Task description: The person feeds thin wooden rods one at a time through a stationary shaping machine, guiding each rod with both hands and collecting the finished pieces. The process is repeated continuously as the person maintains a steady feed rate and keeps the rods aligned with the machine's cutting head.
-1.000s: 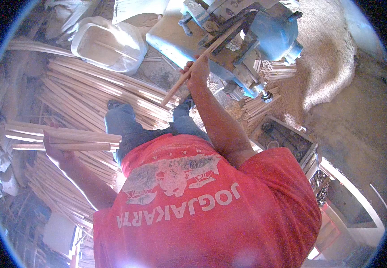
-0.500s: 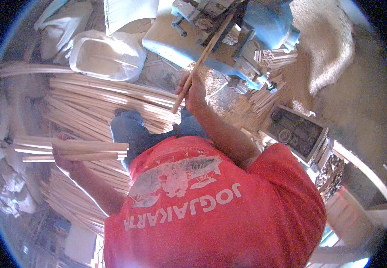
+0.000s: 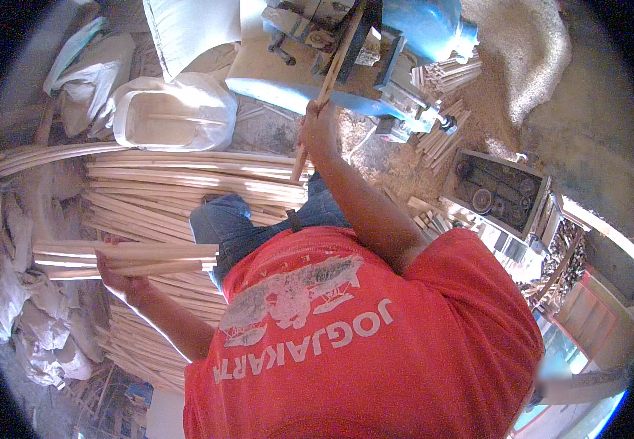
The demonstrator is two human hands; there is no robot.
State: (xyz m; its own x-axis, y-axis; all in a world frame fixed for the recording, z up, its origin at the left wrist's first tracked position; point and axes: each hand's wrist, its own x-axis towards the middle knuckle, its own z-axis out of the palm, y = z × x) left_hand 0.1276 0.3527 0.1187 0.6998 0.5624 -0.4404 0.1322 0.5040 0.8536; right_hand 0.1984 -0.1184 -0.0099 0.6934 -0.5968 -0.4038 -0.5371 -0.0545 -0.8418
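My right hand [image 3: 318, 132] is closed around a long, thin wooden stick [image 3: 344, 55]. The far part of that stick lies on a blue-edged machine table [image 3: 265, 91], running alongside dark metal parts. Its near end sticks out below my hand, above my legs. Out to the left, my left hand [image 3: 118, 276] grips a small bundle of wooden sticks [image 3: 174, 256], held roughly level across the palm. Beneath and beyond the bundle spreads a big pile of long wooden sticks [image 3: 156, 208] lying side by side.
A pale tub [image 3: 121, 124] wrapped in white plastic stands at the far left, near white sacks [image 3: 192, 33]. Sawdust [image 3: 540, 80] is heaped at the far right. Shorter sticks [image 3: 441, 139] lie beside the machine. An open box with pulleys [image 3: 492, 197] sits to the right.
The whole view has shifted slightly. My right hand has moved up the stick toward the machine, and its fingers now wrap over it. My left hand still holds its bundle.
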